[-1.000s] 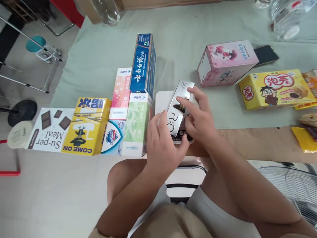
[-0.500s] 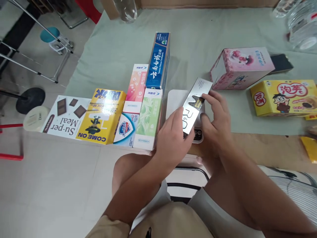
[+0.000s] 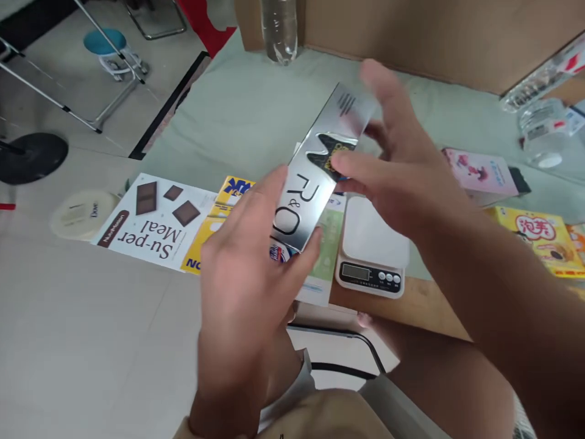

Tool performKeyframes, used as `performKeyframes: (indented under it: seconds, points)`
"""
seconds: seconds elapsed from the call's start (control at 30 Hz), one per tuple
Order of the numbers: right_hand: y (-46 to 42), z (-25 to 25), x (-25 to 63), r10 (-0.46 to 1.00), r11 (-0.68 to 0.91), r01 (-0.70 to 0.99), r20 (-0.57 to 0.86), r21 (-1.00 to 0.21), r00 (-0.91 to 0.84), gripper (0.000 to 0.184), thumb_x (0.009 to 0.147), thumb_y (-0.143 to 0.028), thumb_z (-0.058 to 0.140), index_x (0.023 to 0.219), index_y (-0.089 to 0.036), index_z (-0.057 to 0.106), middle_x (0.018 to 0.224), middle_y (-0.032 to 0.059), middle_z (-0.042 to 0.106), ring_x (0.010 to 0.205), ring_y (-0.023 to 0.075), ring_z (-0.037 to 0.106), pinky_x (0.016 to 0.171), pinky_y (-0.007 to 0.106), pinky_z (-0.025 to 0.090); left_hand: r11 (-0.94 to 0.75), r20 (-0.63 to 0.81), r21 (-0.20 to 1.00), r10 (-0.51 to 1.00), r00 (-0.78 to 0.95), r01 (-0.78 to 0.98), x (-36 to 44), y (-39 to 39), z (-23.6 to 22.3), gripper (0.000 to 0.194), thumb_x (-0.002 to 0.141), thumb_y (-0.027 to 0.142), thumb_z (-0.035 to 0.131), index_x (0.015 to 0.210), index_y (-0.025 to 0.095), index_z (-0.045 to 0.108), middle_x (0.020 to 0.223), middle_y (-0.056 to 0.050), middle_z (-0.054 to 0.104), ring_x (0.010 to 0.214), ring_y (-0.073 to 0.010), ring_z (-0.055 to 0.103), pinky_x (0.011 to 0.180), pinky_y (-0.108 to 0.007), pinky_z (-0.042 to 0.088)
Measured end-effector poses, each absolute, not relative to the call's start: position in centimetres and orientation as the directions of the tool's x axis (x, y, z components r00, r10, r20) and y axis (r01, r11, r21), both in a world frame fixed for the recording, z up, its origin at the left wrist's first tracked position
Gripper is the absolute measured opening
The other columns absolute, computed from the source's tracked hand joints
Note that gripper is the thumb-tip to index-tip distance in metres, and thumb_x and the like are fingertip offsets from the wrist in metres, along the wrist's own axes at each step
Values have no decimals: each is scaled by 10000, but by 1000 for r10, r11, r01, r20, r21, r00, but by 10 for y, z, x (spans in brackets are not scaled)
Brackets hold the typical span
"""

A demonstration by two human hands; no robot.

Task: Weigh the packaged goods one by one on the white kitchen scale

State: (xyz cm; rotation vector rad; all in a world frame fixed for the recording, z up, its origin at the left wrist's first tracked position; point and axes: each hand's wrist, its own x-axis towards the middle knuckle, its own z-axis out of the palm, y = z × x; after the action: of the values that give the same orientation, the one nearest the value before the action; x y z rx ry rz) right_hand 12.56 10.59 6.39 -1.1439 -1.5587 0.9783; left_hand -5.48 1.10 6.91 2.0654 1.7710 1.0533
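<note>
A long silver box (image 3: 315, 164) marked R&O is held up at a slant over the table. My left hand (image 3: 247, 262) grips its lower end, fingers along one side and thumb on the other. My right hand (image 3: 397, 146) holds it nearer the upper end, thumb pressed on the black patch and index finger raised, a little blurred. Below and to the right of the box lies a white kitchen scale (image 3: 377, 235) with a grey display and round buttons. Behind the box and my left hand, a green-and-white carton (image 3: 329, 250) and a yellow COME ON box (image 3: 196, 247) are partly hidden.
At the table's left edge lie a white Su-per Meal box (image 3: 155, 219) and a round Dove tub (image 3: 82, 213). A pink box (image 3: 484, 174) and a yellow snack box (image 3: 539, 238) stand right. Clear bottles, one a tall bottle (image 3: 280, 30), are along the cardboard (image 3: 402, 36) at the back.
Both hands have lifted the silver box up from over the scale and to the left, nearer the camera. The scale's display now shows. The view has shifted.
</note>
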Motion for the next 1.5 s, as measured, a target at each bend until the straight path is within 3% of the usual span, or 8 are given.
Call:
performKeyframes:
  seconds: [0.2, 0.5, 0.73, 0.8, 0.93, 1.1, 1.33, 1.5]
  points:
    - [186, 89, 61, 996, 17, 218, -2, -976, -89, 556, 787, 91, 588, 1243, -215, 673, 1223, -24, 645, 772, 38, 639, 596, 157, 588, -128, 250, 593, 968, -30, 795, -118, 23, 44, 670, 956, 520, 690, 1545, 259, 507, 1559, -93, 628, 1469, -357, 588, 1208, -544, 547]
    - [271, 20, 58, 931, 121, 554, -100, -823, -352, 703, 752, 8, 780, 1391, -254, 647, 1472, 69, 580, 708, 45, 691, 595, 198, 610, -174, 218, 517, 974, 68, 838, -125, 30, 16, 393, 1012, 365, 605, 1377, 219, 605, 1470, -93, 700, 1406, -337, 639, 1183, -567, 545]
    - [283, 14, 66, 844, 534, 835, 24, -131, -536, 559, 732, -376, 891, 1262, -291, 736, 1219, 15, 785, 1145, 273, 731, 863, 414, 583, -147, 196, 459, 979, 62, 876, -122, 35, 15, 309, 983, 361, 587, 1249, 221, 656, 1391, -125, 712, 1291, -377, 671, 1021, -577, 568]
    - [300, 8, 76, 839, 543, 828, 42, -136, -543, 341, 831, -516, 743, 970, -205, 760, 1014, -48, 826, 1290, 308, 680, 931, 474, 513, -143, 207, 458, 977, 51, 878, -121, 36, 14, 313, 981, 363, 583, 1251, 222, 655, 1378, -121, 717, 1283, -374, 672, 1023, -569, 559]
    - [339, -15, 94, 918, 337, 901, -120, -273, -379, 517, 950, -471, 521, 623, -90, 646, 661, -44, 740, 1182, 285, 733, 917, 517, 463, -137, 232, 445, 972, 34, 885, -120, 36, 13, 294, 976, 339, 584, 1238, 227, 659, 1365, -109, 725, 1272, -359, 680, 1024, -548, 550]
    - [356, -40, 91, 930, 258, 914, -176, -314, -323, 271, 790, -350, 843, 759, -118, 707, 929, 7, 836, 1134, 214, 772, 979, 370, 540, -167, 256, 441, 965, 55, 882, -120, 36, 11, 321, 972, 356, 582, 1244, 205, 664, 1360, -132, 731, 1273, -363, 681, 1022, -543, 548]
    - [380, -75, 101, 629, 732, 589, 6, -341, -778, 541, 867, -651, 592, 917, -138, 755, 776, -87, 793, 673, 53, 736, 734, 251, 522, -162, 259, 437, 965, 49, 885, -119, 38, 11, 319, 960, 323, 591, 1239, 192, 675, 1357, -138, 730, 1270, -367, 685, 1000, -539, 557]
    - [346, -28, 70, 822, 523, 795, -63, -307, -566, 593, 725, -605, 820, 1098, -144, 795, 710, -50, 769, 695, 122, 743, 795, 372, 539, -144, 229, 477, 973, 36, 867, -120, 33, 11, 317, 968, 331, 592, 1229, 183, 694, 1379, -126, 729, 1302, -372, 679, 1027, -563, 569]
